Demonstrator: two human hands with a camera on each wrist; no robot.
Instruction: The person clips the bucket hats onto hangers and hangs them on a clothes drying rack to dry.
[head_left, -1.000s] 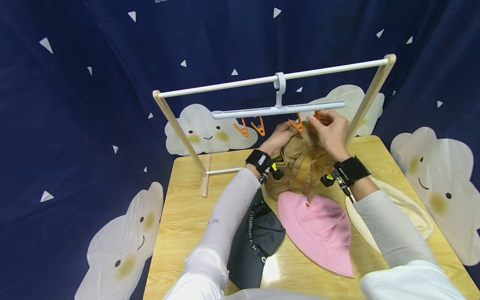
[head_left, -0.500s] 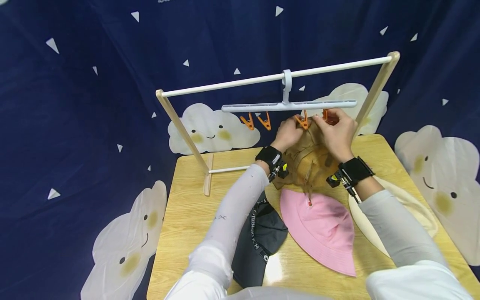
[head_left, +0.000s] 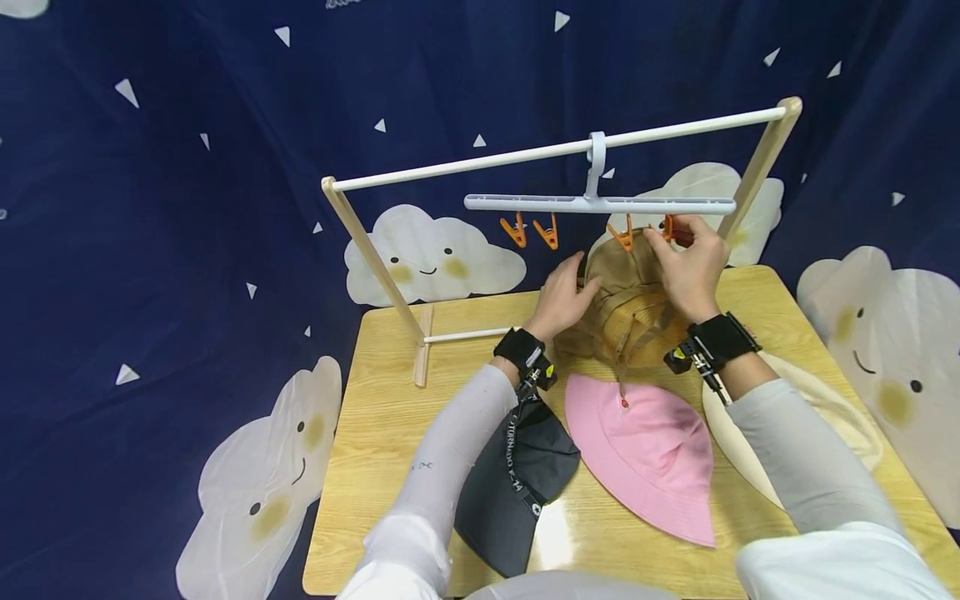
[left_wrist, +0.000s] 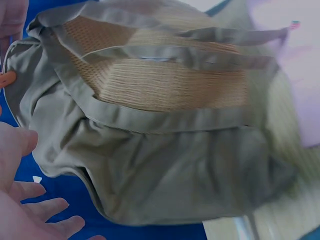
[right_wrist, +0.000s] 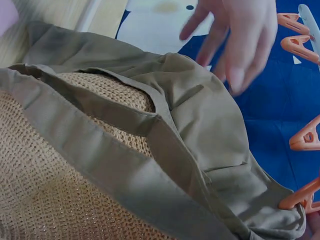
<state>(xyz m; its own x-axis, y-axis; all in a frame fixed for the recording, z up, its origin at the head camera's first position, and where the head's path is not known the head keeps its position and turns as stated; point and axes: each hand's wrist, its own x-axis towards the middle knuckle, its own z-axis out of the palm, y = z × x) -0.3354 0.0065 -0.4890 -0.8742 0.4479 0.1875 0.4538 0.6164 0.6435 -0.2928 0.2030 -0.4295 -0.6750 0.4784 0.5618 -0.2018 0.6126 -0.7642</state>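
A brown sun hat [head_left: 630, 275] with a cloth brim [right_wrist: 210, 125] and a straw-weave part [right_wrist: 90, 170] is held up under the pale hanger [head_left: 540, 202]. My right hand [head_left: 693, 267] pinches the rightmost orange clip [right_wrist: 302, 197] at the brim's edge; its fingertips are partly hidden. Another orange clip [head_left: 622, 234] hangs just left of it, overlapping the hat in the head view. My left hand [head_left: 562, 300] is beside the hat's left side, fingers spread and gripping nothing; the left wrist view shows its fingers [left_wrist: 45, 207] apart from the cloth.
The hanger hooks over a white rod [head_left: 465, 167] on a wooden stand. Two more orange clips [head_left: 513, 230] hang at its left. On the table [head_left: 382, 433] lie a black cap [head_left: 510, 483], a pink bucket hat [head_left: 645, 467] and a cream hat [head_left: 817, 408].
My left hand has let go of the hat near the clip and drawn back to the left and down, its fingers opening. The hanger has shifted slightly right; my right hand stays at the clip.
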